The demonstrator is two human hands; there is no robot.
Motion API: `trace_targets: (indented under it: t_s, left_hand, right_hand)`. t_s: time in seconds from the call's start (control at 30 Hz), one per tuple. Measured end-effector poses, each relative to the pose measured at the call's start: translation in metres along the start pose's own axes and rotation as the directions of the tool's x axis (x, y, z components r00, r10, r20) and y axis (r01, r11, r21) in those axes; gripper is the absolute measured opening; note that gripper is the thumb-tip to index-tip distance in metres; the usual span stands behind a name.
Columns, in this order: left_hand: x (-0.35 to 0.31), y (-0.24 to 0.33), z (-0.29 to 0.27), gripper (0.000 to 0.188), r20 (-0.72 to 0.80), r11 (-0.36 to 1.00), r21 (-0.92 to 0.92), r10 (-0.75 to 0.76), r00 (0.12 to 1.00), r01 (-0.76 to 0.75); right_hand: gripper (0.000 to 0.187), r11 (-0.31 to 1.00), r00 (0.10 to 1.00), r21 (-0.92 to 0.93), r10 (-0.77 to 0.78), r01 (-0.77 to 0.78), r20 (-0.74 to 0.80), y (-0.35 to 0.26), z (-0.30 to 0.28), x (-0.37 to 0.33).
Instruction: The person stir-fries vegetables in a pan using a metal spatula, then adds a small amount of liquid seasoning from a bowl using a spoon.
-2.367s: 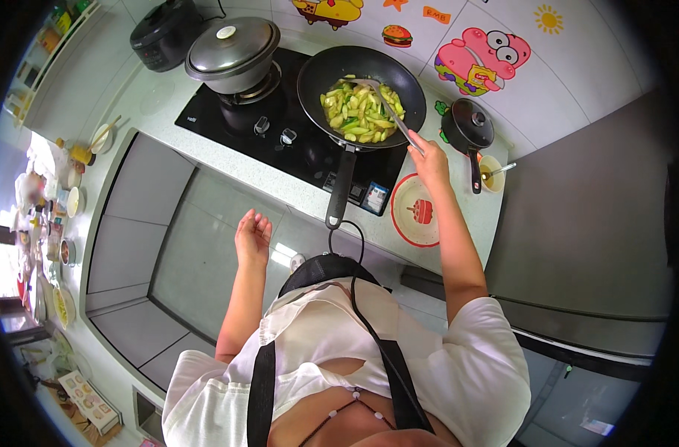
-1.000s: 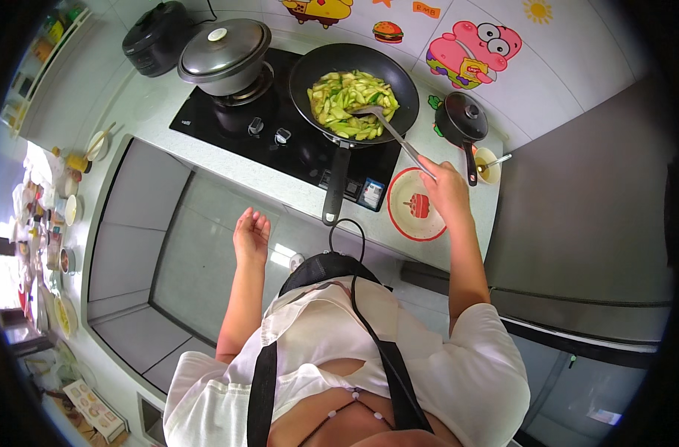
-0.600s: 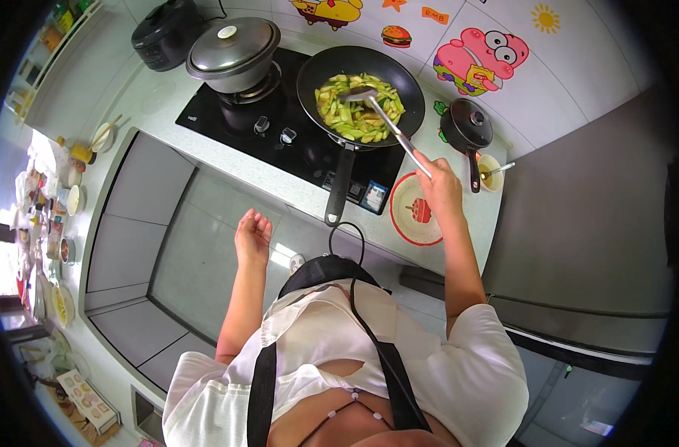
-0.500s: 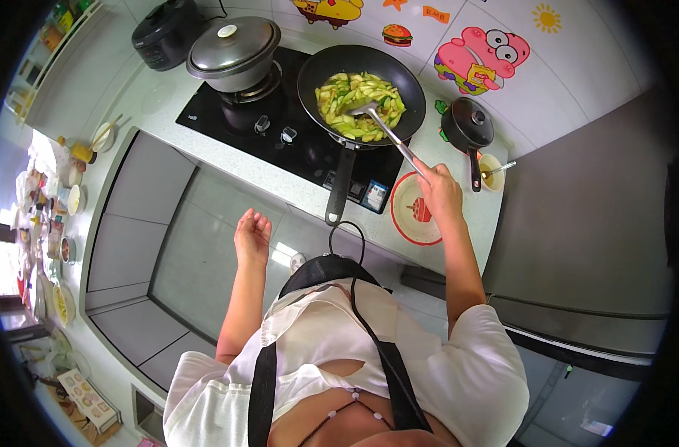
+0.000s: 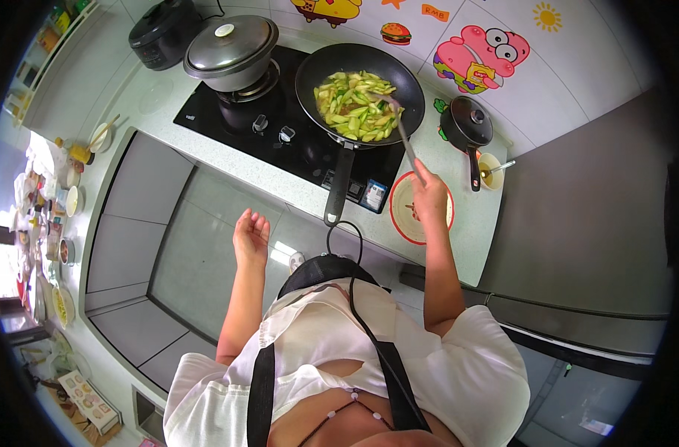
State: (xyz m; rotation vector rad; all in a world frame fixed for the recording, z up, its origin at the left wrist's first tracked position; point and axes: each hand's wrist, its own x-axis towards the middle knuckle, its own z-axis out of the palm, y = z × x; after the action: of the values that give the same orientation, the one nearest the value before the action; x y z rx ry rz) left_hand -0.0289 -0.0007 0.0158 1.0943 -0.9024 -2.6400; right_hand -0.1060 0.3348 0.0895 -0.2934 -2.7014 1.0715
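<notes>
My right hand (image 5: pixel 431 195) is closed round the handle of a metal spatula (image 5: pixel 406 139), whose blade lies at the right side of the food in a black frying pan (image 5: pixel 412 89). Green vegetable slices (image 5: pixel 356 104) cover the pan's bottom in some liquid. The pan sits on the right burner, its black handle (image 5: pixel 340 182) pointing toward me and untouched. Below my right hand a red-rimmed plate (image 5: pixel 399 216) rests on the counter, partly hidden by the hand. My left hand (image 5: pixel 251 237) hangs in front of the counter edge, palm up, fingers loosely curled and apart, holding nothing.
A lidded grey pot (image 5: pixel 231 56) stands on the left burner of the black cooktop (image 5: pixel 227 123), with a rice cooker (image 5: pixel 160 37) behind it. To the right are a small lidded black saucepan (image 5: pixel 466 123) and a bowl with a spoon (image 5: pixel 491 173). A grey cabinet-like surface (image 5: pixel 578 216) bounds the right.
The spatula's blade has moved from the middle of the vegetables toward the pan's right side. My right hand has shifted slightly left and nearer. My left hand stays about where it was.
</notes>
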Motion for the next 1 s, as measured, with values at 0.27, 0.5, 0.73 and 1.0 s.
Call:
trace_targets:
  t_s: [0.27,0.5,0.73,1.0]
  left_hand:
    - [0.003,0.002,-0.001,0.016,0.006,1.000,-0.009,-0.007,1.000,0.007]
    - [0.007,0.001,-0.002,0.017,0.024,1.000,-0.012,-0.020,0.999,0.021]
    - [0.007,0.000,0.001,0.017,0.038,0.999,-0.038,-0.026,0.999,0.027]
    - [0.000,0.003,0.007,0.018,0.011,0.999,-0.040,-0.015,1.000,0.015]
  right_hand:
    - [0.033,0.977,0.990,-0.158,-0.140,0.141,0.017,-0.020,-0.006,0.009]
    - [0.032,0.945,0.978,-0.256,-0.207,0.204,0.016,-0.001,0.010,0.022]
    - [0.034,0.949,0.976,-0.231,-0.212,0.216,0.042,0.006,-0.020,0.000]
    - [0.034,0.940,0.973,-0.252,-0.218,0.232,0.082,-0.009,-0.041,0.000]
